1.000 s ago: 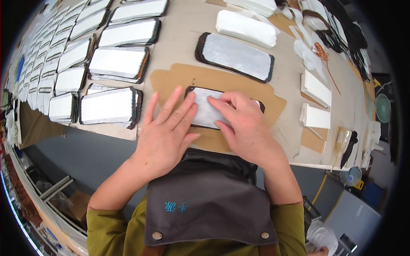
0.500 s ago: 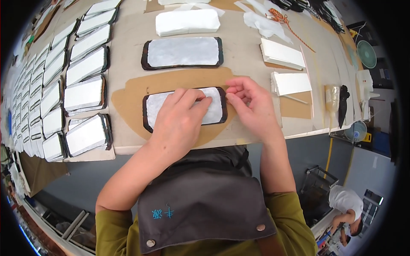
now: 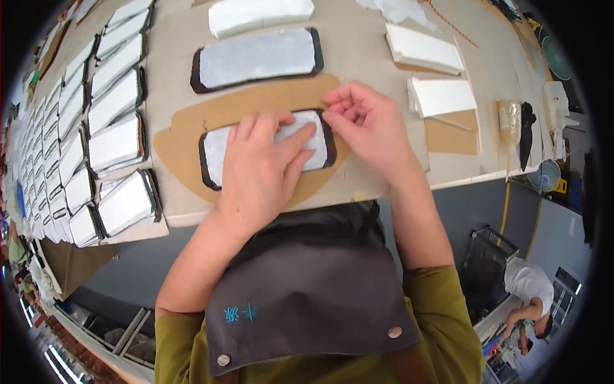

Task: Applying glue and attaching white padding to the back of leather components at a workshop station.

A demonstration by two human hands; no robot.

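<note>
In front of me lies a flat rectangular panel [image 3: 215,153], with a pale grey-white sheet bordered by a dark edge. It rests on a tan card sheet [image 3: 179,153] with a curved outline. My left hand [image 3: 259,157] lies over the panel's middle, its fingers spread and pressing on the pale sheet, so much of that sheet is hidden. At the panel's upper right corner, my right hand [image 3: 368,125] has thumb and forefinger pinched on the dark edge, the other fingers curled. Just beyond the card sits a second, similar panel [image 3: 259,59].
Rows of stacked dark-edged white panels [image 3: 115,141] fill the left side. A white stack [image 3: 262,16] stands at the back. To the right are two white piles [image 3: 425,50], a tan board [image 3: 451,137], a clear bottle [image 3: 508,121] and a black item [image 3: 527,134]. A person [image 3: 527,281] is at lower right.
The view has shifted, so the table's things sit differently in it. My left hand's fingers have spread wider on the panel. My right fingertips have moved to the panel's upper right corner.
</note>
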